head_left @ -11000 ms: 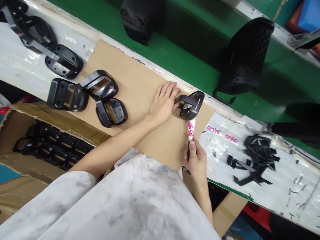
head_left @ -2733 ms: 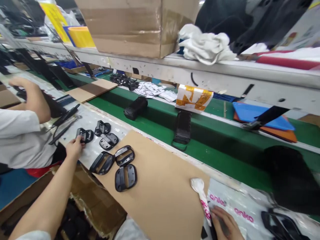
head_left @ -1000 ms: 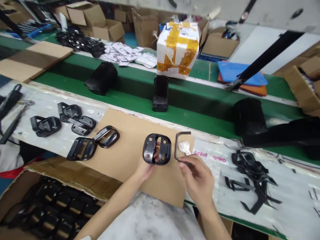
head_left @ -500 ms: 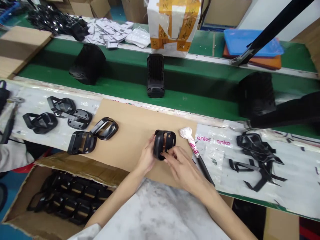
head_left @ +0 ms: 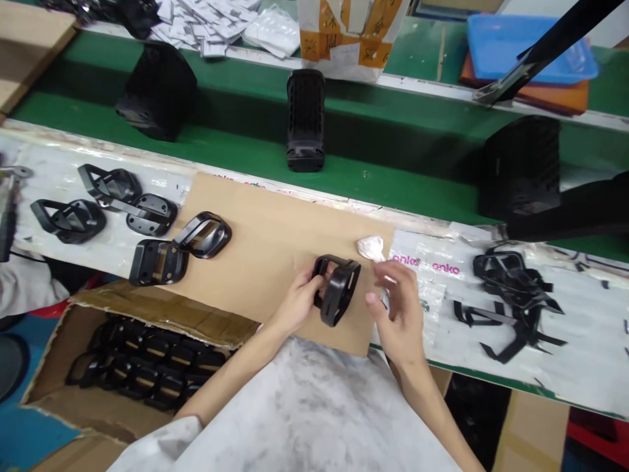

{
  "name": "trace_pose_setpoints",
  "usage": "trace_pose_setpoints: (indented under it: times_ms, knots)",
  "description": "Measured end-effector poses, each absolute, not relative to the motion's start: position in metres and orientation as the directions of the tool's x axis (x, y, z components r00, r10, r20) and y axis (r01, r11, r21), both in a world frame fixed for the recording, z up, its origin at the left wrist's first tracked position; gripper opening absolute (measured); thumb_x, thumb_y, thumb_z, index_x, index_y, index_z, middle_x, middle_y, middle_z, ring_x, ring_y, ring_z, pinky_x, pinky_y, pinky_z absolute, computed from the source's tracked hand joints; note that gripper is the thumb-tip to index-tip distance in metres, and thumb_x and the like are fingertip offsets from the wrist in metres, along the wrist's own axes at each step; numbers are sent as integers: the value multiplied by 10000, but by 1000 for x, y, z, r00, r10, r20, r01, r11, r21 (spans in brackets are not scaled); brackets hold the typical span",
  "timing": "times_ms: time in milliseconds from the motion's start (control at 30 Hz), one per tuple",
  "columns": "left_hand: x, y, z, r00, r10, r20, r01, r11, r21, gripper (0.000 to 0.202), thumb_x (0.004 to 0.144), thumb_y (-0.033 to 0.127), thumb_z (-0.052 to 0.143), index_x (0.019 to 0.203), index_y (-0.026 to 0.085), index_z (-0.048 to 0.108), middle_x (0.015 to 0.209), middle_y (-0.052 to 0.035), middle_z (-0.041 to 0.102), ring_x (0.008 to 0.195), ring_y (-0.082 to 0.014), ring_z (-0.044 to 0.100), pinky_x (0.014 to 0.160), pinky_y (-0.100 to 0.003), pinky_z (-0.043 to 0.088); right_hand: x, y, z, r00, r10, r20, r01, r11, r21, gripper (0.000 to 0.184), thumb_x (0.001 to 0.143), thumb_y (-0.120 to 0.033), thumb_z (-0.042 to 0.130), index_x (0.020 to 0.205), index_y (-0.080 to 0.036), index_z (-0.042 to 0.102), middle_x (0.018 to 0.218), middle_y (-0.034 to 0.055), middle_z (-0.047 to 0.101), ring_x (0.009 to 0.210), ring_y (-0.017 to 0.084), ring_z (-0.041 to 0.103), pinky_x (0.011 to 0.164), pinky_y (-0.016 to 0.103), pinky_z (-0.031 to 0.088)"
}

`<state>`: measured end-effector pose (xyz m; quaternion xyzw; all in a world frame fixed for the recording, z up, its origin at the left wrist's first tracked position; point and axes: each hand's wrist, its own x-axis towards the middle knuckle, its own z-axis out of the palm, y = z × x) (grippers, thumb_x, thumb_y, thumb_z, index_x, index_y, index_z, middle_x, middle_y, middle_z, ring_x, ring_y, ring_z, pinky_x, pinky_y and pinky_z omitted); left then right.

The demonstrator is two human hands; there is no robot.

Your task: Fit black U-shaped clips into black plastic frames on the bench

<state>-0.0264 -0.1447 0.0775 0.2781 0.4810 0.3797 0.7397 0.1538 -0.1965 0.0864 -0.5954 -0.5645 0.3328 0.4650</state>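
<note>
Head view: black moulded plastic frame gripped by the left hand, held over a brown cardboard sheet. Right hand open and empty, fingers spread, just beside the frame and near a crumpled white wrapper. Two similar black frames lie left on the sheet; more fill an open carton.

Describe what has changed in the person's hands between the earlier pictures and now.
The right hand has let go of the black plastic frame and moved right, open. The left hand keeps hold of the frame, now turned on its side. The two other frames on the cardboard sheet stayed put.
</note>
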Motion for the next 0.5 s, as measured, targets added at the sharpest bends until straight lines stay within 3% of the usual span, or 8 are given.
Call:
trace_pose_setpoints:
  times_ms: [67, 100, 167, 267, 367, 500]
  knots:
    - [-23, -150, 83, 270, 828, -492, -231, 552, 801, 117, 782, 225, 649, 893, 199, 625, 721, 52, 494, 664, -123, 431, 644, -255, 390, 151, -196, 86, 85, 993, 85, 288, 57, -956, 818, 946, -650, 738, 1634, -385, 384, 1651, 129, 410, 1442, 368, 534, 1127, 580, 525]
    - [-22, -152, 86, 282, 823, -493, -205, 554, 807, 120, 781, 207, 652, 895, 201, 614, 749, 49, 504, 692, -125, 442, 666, -253, 402, 149, -195, 86, 35, 998, 56, 275, 45, -960, 913, 918, -687, 749, 1664, -377, 324, 1688, 131, 381, 1472, 381, 511, 1159, 600, 500]
    - [-19, -155, 88, 300, 807, -508, -202, 574, 793, 128, 797, 223, 688, 888, 202, 601, 790, 41, 522, 739, -130, 465, 704, -250, 424, 143, -193, 88, 5, 1000, 15, 301, 13, -953, 826, 931, -653, 749, 1617, -350, 403, 1634, 126, 469, 1459, 376, 527, 1203, 612, 452]
    - [-19, -154, 85, 321, 782, -534, -293, 618, 729, 273, 851, 412, 757, 831, 194, 594, 761, 29, 539, 726, -133, 491, 682, -250, 441, 137, -191, 92, 63, 998, -30, 300, -47, -953, 541, 992, -526, 714, 1465, -321, 551, 1492, 106, 600, 1386, 345, 586, 1205, 601, 434]
    - [-23, -149, 79, 348, 765, -542, -357, 642, 678, 466, 850, 611, 795, 829, 167, 654, 755, 0, 612, 690, -131, 548, 645, -247, 463, 137, -188, 95, 67, 994, -88, 264, -103, -959, 496, 982, -489, 725, 1418, -304, 577, 1450, 103, 632, 1352, 342, 608, 1177, 593, 453]
    - [-29, -144, 76, 396, 742, -541, -382, 669, 638, 535, 808, 644, 858, 917, 136, 726, 799, -39, 707, 695, -145, 646, 658, -252, 539, 139, -185, 96, 62, 991, -120, 259, -132, -957, 482, 967, -469, 737, 1397, -304, 594, 1398, 95, 656, 1304, 338, 635, 1134, 569, 493]
